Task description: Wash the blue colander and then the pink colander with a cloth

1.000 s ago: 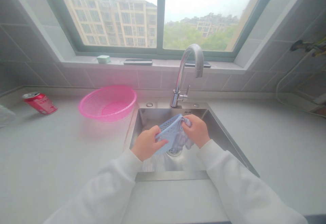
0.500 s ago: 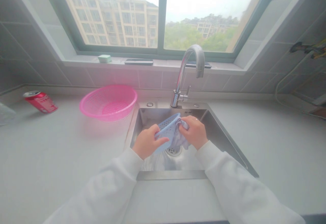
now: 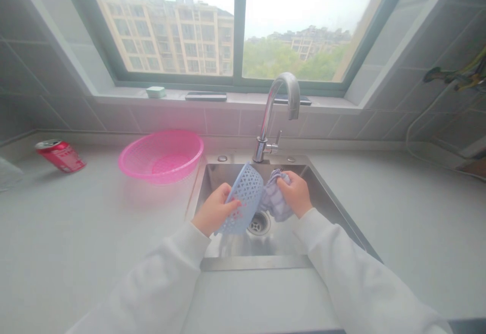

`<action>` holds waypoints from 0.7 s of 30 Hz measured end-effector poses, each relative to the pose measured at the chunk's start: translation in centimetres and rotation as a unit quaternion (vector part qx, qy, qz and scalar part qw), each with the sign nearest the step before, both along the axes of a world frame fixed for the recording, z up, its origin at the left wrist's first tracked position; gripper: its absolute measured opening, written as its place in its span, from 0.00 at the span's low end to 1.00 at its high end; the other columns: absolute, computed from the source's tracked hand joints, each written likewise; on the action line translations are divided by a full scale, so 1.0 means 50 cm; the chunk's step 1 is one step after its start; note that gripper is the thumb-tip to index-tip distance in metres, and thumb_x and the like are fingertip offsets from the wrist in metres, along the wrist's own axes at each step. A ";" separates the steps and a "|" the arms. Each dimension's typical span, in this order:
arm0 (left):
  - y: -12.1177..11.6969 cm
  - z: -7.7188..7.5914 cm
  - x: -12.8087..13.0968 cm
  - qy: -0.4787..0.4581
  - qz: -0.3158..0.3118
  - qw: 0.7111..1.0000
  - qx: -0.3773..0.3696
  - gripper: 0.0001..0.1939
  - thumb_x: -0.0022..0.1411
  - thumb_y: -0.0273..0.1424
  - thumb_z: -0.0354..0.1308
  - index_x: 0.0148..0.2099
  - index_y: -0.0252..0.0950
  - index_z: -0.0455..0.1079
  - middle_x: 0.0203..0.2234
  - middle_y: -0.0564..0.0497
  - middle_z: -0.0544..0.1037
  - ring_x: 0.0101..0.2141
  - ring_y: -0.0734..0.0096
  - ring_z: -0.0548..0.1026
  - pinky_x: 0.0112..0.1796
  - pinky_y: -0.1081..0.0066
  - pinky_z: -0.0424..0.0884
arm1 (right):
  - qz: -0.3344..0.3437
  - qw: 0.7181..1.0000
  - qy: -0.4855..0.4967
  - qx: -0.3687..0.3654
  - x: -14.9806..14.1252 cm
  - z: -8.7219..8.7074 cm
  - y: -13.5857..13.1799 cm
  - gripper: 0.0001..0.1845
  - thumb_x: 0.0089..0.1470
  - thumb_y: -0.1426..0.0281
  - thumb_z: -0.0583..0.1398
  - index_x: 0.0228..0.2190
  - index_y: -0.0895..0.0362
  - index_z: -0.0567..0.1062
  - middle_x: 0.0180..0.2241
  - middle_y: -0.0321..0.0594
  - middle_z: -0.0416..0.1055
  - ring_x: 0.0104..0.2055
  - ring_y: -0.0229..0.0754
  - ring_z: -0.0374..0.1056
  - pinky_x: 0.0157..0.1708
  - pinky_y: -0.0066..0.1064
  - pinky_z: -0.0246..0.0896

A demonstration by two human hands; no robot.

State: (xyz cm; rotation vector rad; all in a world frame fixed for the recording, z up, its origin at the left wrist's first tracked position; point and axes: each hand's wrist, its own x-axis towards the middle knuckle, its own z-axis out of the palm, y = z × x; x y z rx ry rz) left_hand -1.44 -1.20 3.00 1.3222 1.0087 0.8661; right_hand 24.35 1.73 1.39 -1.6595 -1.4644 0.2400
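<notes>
L hand (image 3: 214,210) grasps the blue plastic basket (image 3: 246,197), tipped on edge w/ its long axis near upright. R hand (image 3: 296,194) clenches a lilac cloth (image 3: 275,200) at the basket's 3 o'clock (touching? can't tell). Sink drain (image 3: 259,223) at 5 o'clock; pink plastic basket (image 3: 161,158) farther off at 9 o'clock.

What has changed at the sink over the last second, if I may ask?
The right hand has pulled the checked cloth out of the blue lattice basket, off to the right. The left hand keeps hold of the basket and has turned it up on edge, its outside facing the view. The drain shows more. The pink basket, red can and faucet stayed put.
</notes>
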 end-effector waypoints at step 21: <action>-0.015 0.007 0.008 0.235 -0.101 0.951 0.177 0.04 0.58 0.31 0.57 0.36 0.36 0.71 0.28 0.54 0.76 0.30 0.69 0.71 0.33 0.70 0.62 | 0.078 0.987 -0.140 0.012 -0.045 0.016 -0.024 0.10 0.54 0.66 0.58 0.36 0.54 0.79 0.37 0.40 0.79 0.40 0.47 0.73 0.40 0.35 0.63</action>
